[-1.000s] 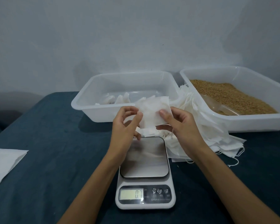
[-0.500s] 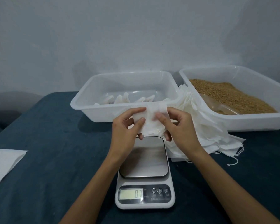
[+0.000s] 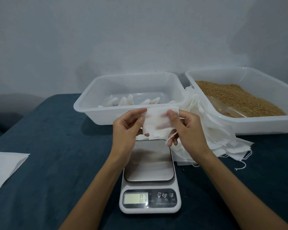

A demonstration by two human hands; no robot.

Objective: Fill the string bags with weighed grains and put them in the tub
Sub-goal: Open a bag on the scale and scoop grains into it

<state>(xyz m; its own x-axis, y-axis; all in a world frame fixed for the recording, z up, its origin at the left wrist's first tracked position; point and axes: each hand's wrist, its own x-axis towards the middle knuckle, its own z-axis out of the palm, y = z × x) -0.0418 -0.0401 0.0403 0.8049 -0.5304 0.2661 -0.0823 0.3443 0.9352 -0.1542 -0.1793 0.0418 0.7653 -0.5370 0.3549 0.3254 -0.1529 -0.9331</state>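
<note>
Both hands hold one empty white string bag [image 3: 158,122] just above the far end of the kitchen scale [image 3: 149,176]. My left hand [image 3: 128,128] pinches its left edge and my right hand [image 3: 184,128] pinches its right edge, with the string hanging by the right fingers. The scale's steel plate is bare and its display shows a small reading. Behind the hands stands a clear tub [image 3: 93,110] with several filled bags [image 3: 128,101] inside. To the right, a second tub [image 3: 263,127] holds brown grains [image 3: 236,97] and a clear scoop [image 3: 229,110].
A heap of empty white bags [image 3: 219,135] lies between the scale and the grain tub, strings trailing onto the dark blue tabletop [image 3: 56,155]. A single flat white bag [image 3: 5,168] lies at the left edge. A grey wall rises close behind the tubs.
The bag has been turned and spread flat between both hands, which have moved slightly apart. The scale and tubs have not moved.
</note>
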